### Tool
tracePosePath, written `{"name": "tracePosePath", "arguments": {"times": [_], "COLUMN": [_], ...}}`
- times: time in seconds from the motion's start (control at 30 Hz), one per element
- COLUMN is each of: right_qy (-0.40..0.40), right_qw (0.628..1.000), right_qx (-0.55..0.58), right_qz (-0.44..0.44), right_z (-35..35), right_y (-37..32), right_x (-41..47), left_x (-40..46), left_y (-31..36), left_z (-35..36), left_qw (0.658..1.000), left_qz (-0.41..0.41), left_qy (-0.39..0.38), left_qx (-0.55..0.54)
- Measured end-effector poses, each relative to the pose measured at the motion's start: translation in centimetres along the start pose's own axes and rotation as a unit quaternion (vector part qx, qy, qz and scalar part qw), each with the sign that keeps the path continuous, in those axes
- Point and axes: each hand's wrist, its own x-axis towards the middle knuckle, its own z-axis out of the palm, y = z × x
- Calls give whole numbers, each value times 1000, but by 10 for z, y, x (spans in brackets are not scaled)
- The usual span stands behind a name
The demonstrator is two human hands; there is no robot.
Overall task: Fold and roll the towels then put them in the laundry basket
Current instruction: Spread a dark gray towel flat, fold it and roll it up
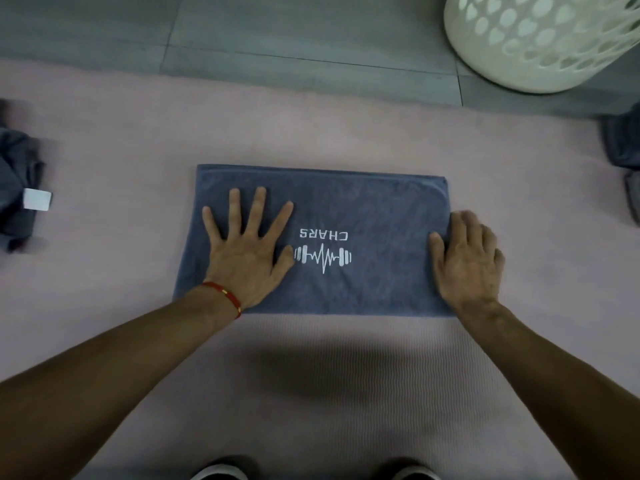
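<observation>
A folded blue-grey towel (363,209) with a white "CHARS" logo lies flat on the pink mat (311,358). My left hand (247,247) presses flat on its left half, fingers spread and straight. My right hand (465,258) is at the towel's right edge, with the fingers curled over that edge and the thumb on top of the cloth. The white laundry basket (540,43), with heart-shaped holes, stands on the grey floor at the far right.
A crumpled blue-grey towel (17,188) with a white tag lies at the mat's left edge. More dark cloth (623,143) sits at the right edge. Grey floor tiles (277,29) lie beyond the mat. Shoe tips (221,471) show at the bottom.
</observation>
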Motion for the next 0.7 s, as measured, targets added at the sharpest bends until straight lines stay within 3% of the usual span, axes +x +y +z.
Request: {"name": "tracePosePath", "arguments": {"times": [0.13, 0.33, 0.6, 0.7], "right_qy": [34, -39, -214, -265], "right_qw": [998, 977, 835, 842], "right_qx": [21, 172, 425, 421], "right_qz": [41, 119, 276, 207], "right_z": [-8, -17, -63, -76], "right_y": [-19, -26, -14, -1], "right_x": [2, 21, 34, 31], "left_x": [5, 15, 15, 17], "left_y": [44, 57, 57, 55], "left_z": [-8, 9, 6, 1], "left_qw": [994, 995, 994, 993], "left_qz": [107, 101, 106, 111], "left_qy": [28, -3, -17, -42], "left_qx": [22, 21, 21, 8]}}
